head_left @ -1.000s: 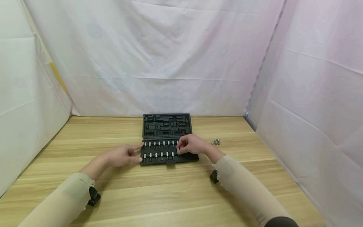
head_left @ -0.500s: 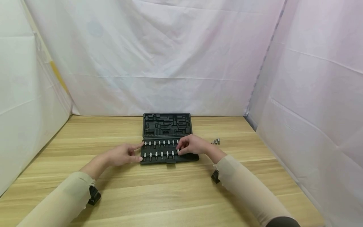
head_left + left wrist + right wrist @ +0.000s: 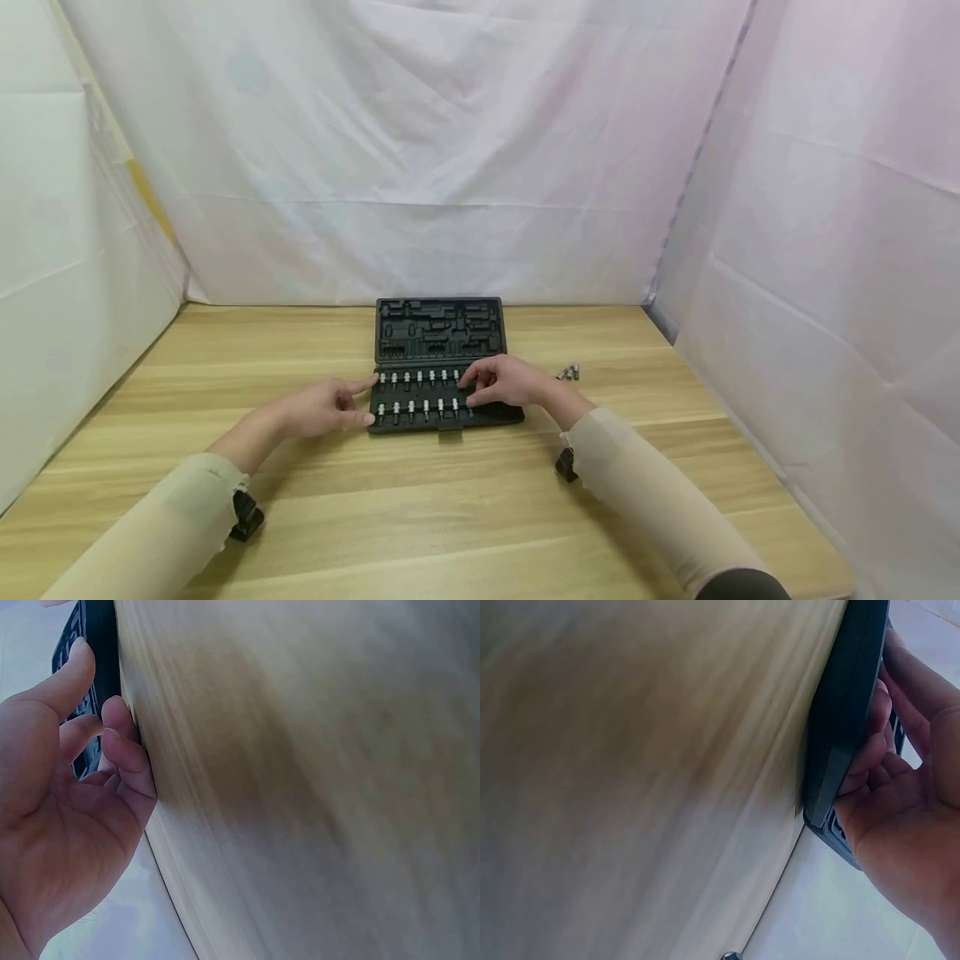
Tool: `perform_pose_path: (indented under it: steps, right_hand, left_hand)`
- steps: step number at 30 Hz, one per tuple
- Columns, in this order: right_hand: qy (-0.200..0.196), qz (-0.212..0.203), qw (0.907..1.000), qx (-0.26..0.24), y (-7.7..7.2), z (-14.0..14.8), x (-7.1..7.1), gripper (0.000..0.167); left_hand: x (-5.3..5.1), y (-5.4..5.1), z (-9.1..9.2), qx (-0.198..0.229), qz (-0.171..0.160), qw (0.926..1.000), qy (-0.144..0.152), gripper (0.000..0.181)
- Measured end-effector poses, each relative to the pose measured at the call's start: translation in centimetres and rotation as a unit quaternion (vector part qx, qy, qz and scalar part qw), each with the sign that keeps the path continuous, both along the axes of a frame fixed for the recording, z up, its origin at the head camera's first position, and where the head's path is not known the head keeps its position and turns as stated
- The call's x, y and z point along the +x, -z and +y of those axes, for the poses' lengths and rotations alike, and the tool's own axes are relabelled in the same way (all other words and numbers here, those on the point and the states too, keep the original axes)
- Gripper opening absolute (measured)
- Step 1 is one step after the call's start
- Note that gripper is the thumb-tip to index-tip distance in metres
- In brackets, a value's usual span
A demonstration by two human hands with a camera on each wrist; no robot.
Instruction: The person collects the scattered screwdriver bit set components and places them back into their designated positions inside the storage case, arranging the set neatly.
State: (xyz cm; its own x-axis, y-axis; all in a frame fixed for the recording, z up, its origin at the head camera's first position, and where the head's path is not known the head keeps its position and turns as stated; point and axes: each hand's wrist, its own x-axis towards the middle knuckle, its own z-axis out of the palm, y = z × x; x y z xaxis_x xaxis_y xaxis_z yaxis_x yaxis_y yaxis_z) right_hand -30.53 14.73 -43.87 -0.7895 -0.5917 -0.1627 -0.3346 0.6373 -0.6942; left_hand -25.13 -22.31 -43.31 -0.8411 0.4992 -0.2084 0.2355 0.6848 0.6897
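A black socket case [image 3: 416, 395] lies unfolded on the table, its moulded lid at the back. Silver bit sockets [image 3: 426, 407] stand in two rows in the near half. My left hand [image 3: 318, 407] touches the case's left edge with index finger and thumb spread. Over the right end of the rows is my right hand [image 3: 510, 381], its index finger and thumb apart. The thumb tip is at the top of the rightmost front-row bit socket [image 3: 471, 412], which it partly covers. In the right wrist view, fingers [image 3: 870, 754] curl behind the case's edge.
A few loose bit sockets [image 3: 570, 372] lie on the wooden table [image 3: 420, 517] to the right of the case. White cloth walls [image 3: 420, 150] stand behind the table and on both sides.
My right index finger and thumb, earlier close together around a bit socket, have spread apart, with the index finger further left. The left hand stays at the case's left edge.
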Motion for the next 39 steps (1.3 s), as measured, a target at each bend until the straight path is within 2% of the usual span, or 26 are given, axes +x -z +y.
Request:
perform_pose_path:
  steps: [4,15,24,33,39]
  right_hand:
    - [-0.001,-0.006,1.0,0.002,0.2,-0.2,0.0,0.029]
    - [0.008,-0.007,0.9999,0.008,0.2,-0.5,-0.1,0.027]
    - [0.012,-0.001,0.9994,0.034,0.0,-0.8,-0.1,0.025]
    - [0.004,-0.017,0.9994,0.029,-0.1,-0.3,-0.1,0.027]
    - [-0.001,-0.012,0.9998,0.018,-0.2,0.3,-0.2,0.028]
  left_hand:
    - [0.2,0.2,0.0,-0.001,0.001,1.0,-0.002,0.085]
    - [0.0,0.3,-0.1,0.007,-0.006,1.0,0.0,0.085]
    - [0.0,0.2,-0.1,0.003,0.003,1.0,0.001,0.086]
    - [-0.1,0.2,0.0,0.001,0.002,1.0,0.006,0.084]
    - [0.0,0.1,0.0,0.009,0.002,1.0,0.005,0.084]
